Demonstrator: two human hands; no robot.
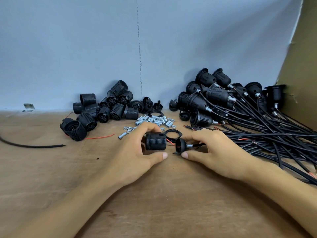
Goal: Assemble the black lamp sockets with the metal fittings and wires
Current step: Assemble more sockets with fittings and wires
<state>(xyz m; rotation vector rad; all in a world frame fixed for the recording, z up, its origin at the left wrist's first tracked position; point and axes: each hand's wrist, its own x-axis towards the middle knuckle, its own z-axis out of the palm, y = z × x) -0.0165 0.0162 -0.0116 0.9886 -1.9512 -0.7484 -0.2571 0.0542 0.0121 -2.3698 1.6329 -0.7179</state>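
My left hand (pixel 137 152) grips a black ribbed socket body (pixel 155 141) lying sideways just above the table. My right hand (pixel 211 150) holds a black socket cap (pixel 181 145) with a metal fitting (pixel 189 145) and a black wire (pixel 199 145) running out to the right. A small gap separates cap and body, and thin red and black wire ends (pixel 169 142) bridge it. A loose black ring (pixel 172 133) lies flat just behind them.
Loose socket bodies (pixel 103 109) are piled at the back left. Metal tubes and nuts (pixel 154 120) lie at the back centre. Assembled sockets with wires (pixel 231 103) fill the right side. A cardboard wall (pixel 301 66) stands at the right, and a stray black cable (pixel 34 146) lies at the left.
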